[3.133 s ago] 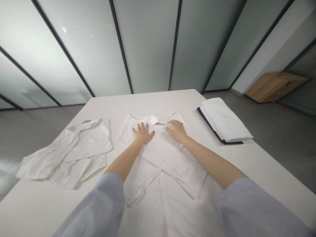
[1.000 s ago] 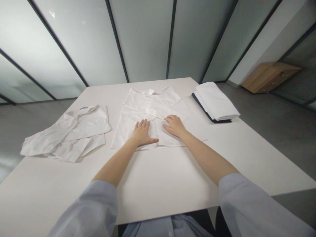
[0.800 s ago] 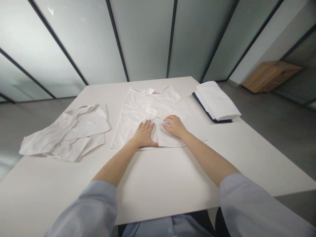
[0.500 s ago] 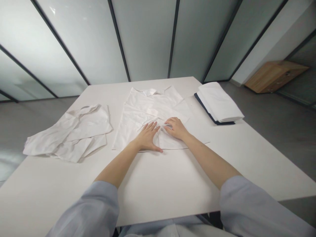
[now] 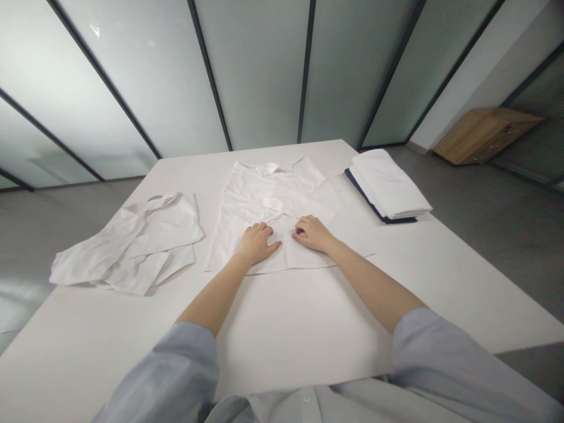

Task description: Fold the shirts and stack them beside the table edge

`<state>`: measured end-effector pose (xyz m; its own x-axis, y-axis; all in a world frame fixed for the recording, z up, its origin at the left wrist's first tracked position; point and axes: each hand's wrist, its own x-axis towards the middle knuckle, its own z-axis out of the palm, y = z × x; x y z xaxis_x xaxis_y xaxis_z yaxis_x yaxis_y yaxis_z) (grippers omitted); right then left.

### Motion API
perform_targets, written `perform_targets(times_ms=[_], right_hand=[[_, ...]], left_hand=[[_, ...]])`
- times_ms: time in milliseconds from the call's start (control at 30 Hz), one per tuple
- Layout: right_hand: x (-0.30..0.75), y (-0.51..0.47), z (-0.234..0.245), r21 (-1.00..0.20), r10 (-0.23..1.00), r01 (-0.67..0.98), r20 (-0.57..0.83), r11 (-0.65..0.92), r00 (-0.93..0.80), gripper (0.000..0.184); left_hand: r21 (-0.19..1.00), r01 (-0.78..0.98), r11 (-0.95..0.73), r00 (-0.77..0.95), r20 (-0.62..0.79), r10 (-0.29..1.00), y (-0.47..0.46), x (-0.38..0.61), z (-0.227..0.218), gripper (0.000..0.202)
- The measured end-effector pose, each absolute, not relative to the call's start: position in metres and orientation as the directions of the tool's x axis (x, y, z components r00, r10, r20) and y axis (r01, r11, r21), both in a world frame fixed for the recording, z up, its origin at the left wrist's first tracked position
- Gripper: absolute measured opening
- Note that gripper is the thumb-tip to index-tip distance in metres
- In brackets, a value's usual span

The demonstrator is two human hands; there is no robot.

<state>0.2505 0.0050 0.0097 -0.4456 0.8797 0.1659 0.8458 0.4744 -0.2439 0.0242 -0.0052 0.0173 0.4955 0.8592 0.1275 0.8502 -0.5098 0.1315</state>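
A white shirt point(image 5: 268, 200) lies spread in the middle of the table, collar towards the far side and sleeves folded across its body. On its near left part rests my left hand point(image 5: 256, 243), fingers slightly bent and thumb held apart. To the right of it, my right hand point(image 5: 314, 234) has its fingers curled towards the thumb at the shirt's cloth. Its fingertips seem to pinch the fabric, though the fold between them is hard to see.
A second white shirt point(image 5: 132, 241) lies crumpled on the left, partly along the table edge. At the right stands a stack of folded white cloth point(image 5: 390, 183) with a dark blue piece point(image 5: 368, 197) beneath. A wooden cabinet point(image 5: 484, 135) stands on the floor beyond.
My left hand has drawn its spread fingers in and shifted slightly left. My right hand's fingers have curled closer to its thumb. The view has moved slightly.
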Motion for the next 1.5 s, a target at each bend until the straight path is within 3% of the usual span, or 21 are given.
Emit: perform_targets(times_ms=[167,833,1233,1500], right_hand=[[0.249,0.004,0.010,-0.217,0.876,0.850,0.163,0.480,-0.453,0.018],[0.256,0.008,0.005,-0.249,0.860,0.828,0.248,0.502,-0.447,0.014],[0.246,0.006,0.008,-0.235,0.829,0.797,0.218,0.556,-0.514,0.008],[0.245,0.004,0.011,-0.227,0.807,0.775,0.199,0.590,-0.556,0.012]], left_hand=[[0.084,0.858,-0.507,0.494,0.135,0.859,-0.009,0.027,0.019,0.051],[0.186,0.855,-0.484,0.454,0.184,0.872,-0.001,0.020,0.011,0.035],[0.234,0.748,-0.621,0.595,0.180,0.784,-0.005,0.024,0.017,0.026],[0.137,0.720,-0.680,0.658,0.175,0.732,-0.006,0.027,0.013,0.028]])
